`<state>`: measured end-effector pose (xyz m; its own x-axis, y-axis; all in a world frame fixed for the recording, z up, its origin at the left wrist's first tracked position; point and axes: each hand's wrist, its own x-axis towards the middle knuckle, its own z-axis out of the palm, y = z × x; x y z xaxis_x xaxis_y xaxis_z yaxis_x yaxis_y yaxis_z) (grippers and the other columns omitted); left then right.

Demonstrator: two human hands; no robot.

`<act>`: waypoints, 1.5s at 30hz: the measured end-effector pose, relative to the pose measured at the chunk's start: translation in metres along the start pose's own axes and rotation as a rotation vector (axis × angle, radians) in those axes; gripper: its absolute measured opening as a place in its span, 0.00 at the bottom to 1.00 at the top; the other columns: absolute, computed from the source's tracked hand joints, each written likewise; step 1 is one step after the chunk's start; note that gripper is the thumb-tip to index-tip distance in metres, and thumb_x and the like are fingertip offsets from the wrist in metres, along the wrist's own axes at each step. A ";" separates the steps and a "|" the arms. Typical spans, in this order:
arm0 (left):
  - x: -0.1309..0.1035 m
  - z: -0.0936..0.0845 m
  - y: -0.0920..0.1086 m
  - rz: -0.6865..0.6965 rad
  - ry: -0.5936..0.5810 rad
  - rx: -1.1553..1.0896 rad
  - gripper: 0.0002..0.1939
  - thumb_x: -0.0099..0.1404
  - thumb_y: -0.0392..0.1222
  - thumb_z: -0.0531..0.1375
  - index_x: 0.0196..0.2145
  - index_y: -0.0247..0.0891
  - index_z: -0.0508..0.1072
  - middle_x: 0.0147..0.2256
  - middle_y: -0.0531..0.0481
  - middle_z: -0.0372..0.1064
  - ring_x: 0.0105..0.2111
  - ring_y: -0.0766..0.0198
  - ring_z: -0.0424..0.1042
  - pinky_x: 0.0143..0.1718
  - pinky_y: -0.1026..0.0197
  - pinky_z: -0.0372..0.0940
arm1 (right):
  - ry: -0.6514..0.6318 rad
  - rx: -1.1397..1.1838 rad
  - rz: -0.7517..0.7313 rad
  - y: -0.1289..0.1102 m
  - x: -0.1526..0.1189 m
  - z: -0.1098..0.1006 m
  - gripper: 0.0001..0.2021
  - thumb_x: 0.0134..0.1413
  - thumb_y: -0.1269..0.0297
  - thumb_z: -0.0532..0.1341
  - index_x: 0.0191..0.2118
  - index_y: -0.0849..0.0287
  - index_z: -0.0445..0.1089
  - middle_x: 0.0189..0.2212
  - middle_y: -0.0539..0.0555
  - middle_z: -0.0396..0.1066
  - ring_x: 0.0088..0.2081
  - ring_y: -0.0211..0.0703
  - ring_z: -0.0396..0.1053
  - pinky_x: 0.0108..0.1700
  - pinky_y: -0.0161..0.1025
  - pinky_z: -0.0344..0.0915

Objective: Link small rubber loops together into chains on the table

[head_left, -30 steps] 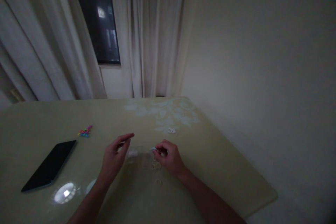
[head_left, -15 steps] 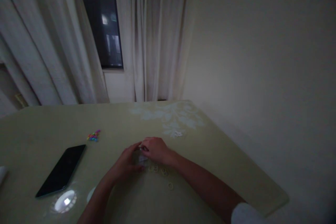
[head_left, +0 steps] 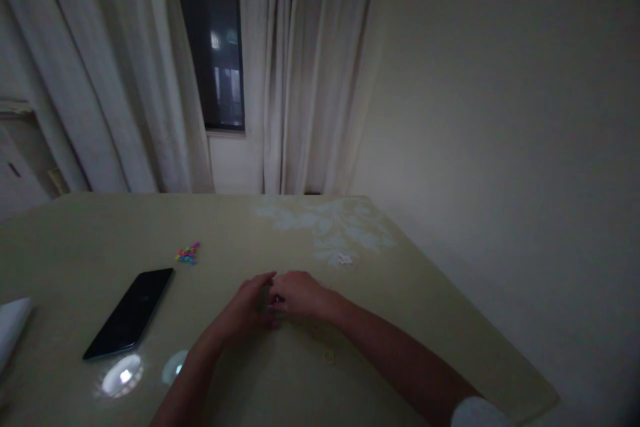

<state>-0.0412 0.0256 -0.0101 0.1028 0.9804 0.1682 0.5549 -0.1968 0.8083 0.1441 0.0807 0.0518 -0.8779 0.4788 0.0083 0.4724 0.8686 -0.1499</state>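
My left hand [head_left: 250, 305] rests low over the table with its fingers curved toward my right hand [head_left: 299, 295]. The two hands meet at the fingertips. The fingers of my right hand are bent together, and whatever lies between them is too small and dark to make out. Beneath and beside my right hand are faint pale rings, one of them a ring [head_left: 329, 357] lying nearer to me. A small group of white pieces [head_left: 345, 259] lies beyond my right hand.
On the pale green table [head_left: 240, 227] lie a black phone [head_left: 131, 313] at the left and a small pile of colourful pieces [head_left: 187, 253] behind it. A white object [head_left: 13, 327] sits at the left edge. Curtains and a wall stand behind.
The view has shifted a little to the left. My right hand has come down and nearer, over the rings, and the white piece seen between the hands is now hidden.
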 end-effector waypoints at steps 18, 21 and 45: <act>-0.011 0.017 0.048 0.170 -0.024 0.453 0.25 0.53 0.33 0.73 0.47 0.54 0.80 0.66 0.49 0.63 0.63 0.39 0.59 0.58 0.38 0.56 | 0.126 0.571 0.272 0.039 -0.113 0.009 0.03 0.54 0.68 0.71 0.36 0.57 0.82 0.29 0.49 0.74 0.30 0.37 0.69 0.35 0.32 0.60; -0.014 0.029 0.051 0.238 -0.048 0.562 0.20 0.55 0.30 0.71 0.40 0.55 0.82 0.63 0.53 0.68 0.59 0.41 0.61 0.55 0.40 0.55 | 0.118 0.600 0.288 0.039 -0.127 0.014 0.05 0.53 0.70 0.69 0.36 0.57 0.82 0.29 0.49 0.73 0.31 0.37 0.69 0.35 0.32 0.61; -0.012 0.047 0.059 0.314 0.213 0.050 0.11 0.69 0.49 0.63 0.46 0.48 0.83 0.40 0.48 0.83 0.38 0.57 0.81 0.40 0.59 0.74 | 0.428 1.041 0.403 0.023 -0.101 0.036 0.06 0.58 0.65 0.62 0.35 0.62 0.75 0.27 0.49 0.68 0.28 0.36 0.63 0.31 0.33 0.58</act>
<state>0.0287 0.0030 0.0093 0.1033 0.8476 0.5205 0.5638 -0.4810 0.6713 0.2408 0.0480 0.0118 -0.4903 0.8682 0.0763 0.2428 0.2201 -0.9448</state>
